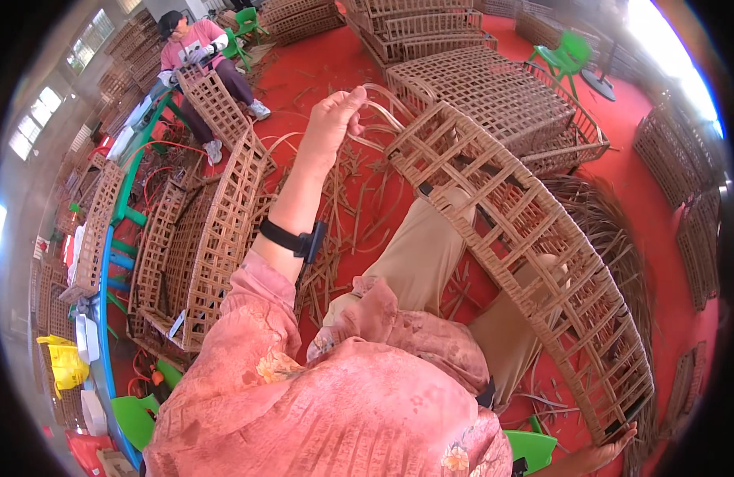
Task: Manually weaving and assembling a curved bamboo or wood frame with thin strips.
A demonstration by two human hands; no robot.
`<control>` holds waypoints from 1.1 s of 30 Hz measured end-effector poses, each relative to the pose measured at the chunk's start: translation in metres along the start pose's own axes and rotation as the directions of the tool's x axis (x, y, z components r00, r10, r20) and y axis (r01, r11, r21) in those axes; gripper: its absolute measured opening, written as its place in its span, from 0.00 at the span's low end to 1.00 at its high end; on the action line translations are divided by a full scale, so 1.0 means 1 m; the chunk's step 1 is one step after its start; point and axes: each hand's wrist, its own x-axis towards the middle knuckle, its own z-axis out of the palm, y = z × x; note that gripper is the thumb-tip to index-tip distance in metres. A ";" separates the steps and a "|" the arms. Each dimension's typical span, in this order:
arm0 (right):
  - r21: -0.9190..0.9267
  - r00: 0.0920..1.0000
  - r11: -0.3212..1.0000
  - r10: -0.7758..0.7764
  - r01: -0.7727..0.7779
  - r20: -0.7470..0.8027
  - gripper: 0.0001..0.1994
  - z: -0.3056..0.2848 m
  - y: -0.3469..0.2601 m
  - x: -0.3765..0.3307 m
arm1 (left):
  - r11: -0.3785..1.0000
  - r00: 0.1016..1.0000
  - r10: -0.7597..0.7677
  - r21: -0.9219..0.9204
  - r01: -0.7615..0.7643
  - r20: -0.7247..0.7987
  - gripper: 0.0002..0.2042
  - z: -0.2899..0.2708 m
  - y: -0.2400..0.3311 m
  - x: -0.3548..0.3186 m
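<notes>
Nearest to the camera is the pink, patterned shirt [335,405] of the person, filling the lower middle of the frame. One long, brown woven frame [528,248] lies aslant from the upper centre to the lower right, over the beige trousers [411,246]. Its sides are connected by many cross strips, with open gaps between them.

At the upper centre, the left hand [335,119] is raised just beside the upper end of this frame. Its fingers are closed, with thumb and forefinger pinched together on pale strips [383,111], which make loops toward the woven end. Around this wrist is a black band [291,238]. At the lower right, the right hand [607,451] touches the lower end of the frame; it is partly hidden, so I cannot tell how far its fingers are closed.

Beside the frame, on the right, lies a bundle of thin brown strips [609,226]. Cut scraps [355,203] are scattered on the red floor [299,75]. Behind the frame's upper end stands a large lattice basket [486,87], and at the upper right a green chair [566,54]. More woven baskets [228,238] stand at left. In the upper left, a seated co-worker [198,46] with gloves holds another woven piece [216,103].
</notes>
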 end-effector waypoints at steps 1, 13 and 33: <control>-0.001 1.000 1.000 0.009 -0.009 -0.003 0.18 0.000 -0.002 0.002 | 1.000 1.000 -0.009 -0.004 0.009 -0.001 0.19 -0.007 0.001 0.001; 0.021 0.993 0.993 0.114 -0.114 -0.012 0.18 -0.016 -0.031 0.027 | 0.898 0.807 -0.382 0.385 0.211 0.451 0.15 -0.080 -0.034 -0.023; 0.076 0.977 0.982 0.163 -0.175 0.141 0.13 -0.039 -0.033 0.025 | 0.515 0.667 -0.197 0.655 -0.553 0.718 0.09 -0.008 0.044 0.067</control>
